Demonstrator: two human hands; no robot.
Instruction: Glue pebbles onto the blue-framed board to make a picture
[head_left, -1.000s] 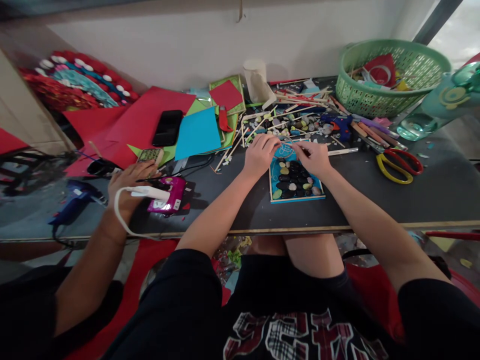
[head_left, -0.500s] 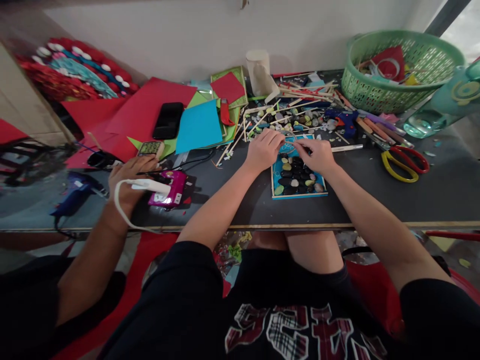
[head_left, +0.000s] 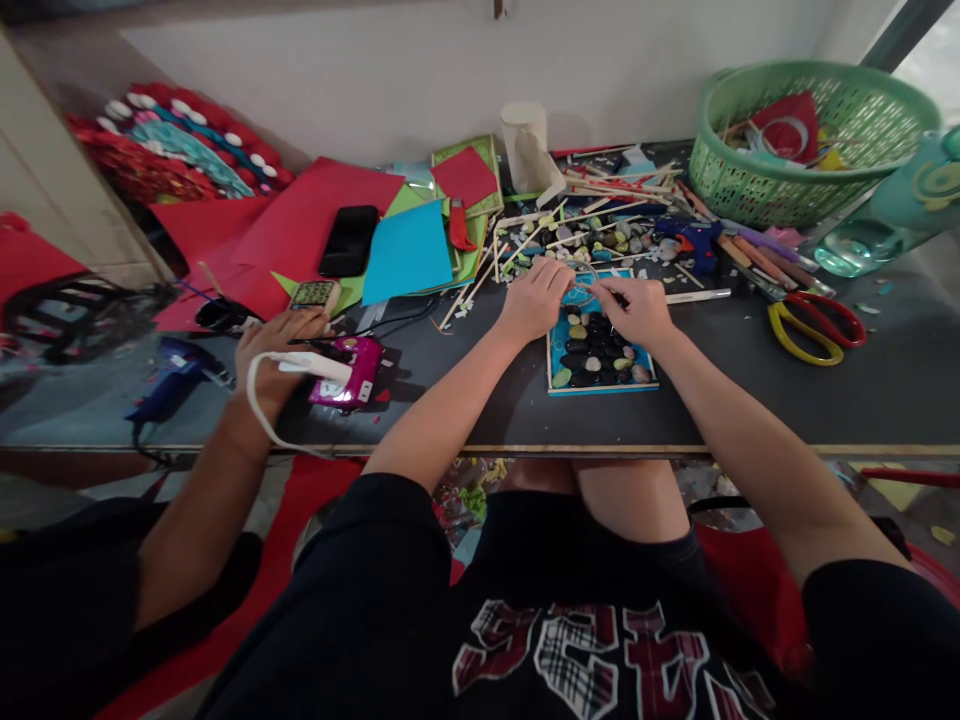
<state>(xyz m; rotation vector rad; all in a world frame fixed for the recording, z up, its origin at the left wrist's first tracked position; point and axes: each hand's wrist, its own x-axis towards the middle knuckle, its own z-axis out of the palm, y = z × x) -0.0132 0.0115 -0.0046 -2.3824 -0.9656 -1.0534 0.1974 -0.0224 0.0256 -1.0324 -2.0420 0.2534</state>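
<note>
Both my hands work at the far end of the small blue rectangular card tray with pale wooden edging, which lies flat on the dark grey tabletop near its front edge. The tray's near part is filled with smooth black, grey and pale pebbles; the far part shows bare blue.

My left hand is curled, fingertips pinched at the tray's far-left corner. My right hand is likewise pinched beside it; a thin pale strand seems to run between them, too fine to confirm.

Judged step: placing detail on the bare blue area. The next move calls for small, steady fingertip pressure without disturbing the pebbles.

A co-worker's hand holds a white corded tool well to my left.
</note>
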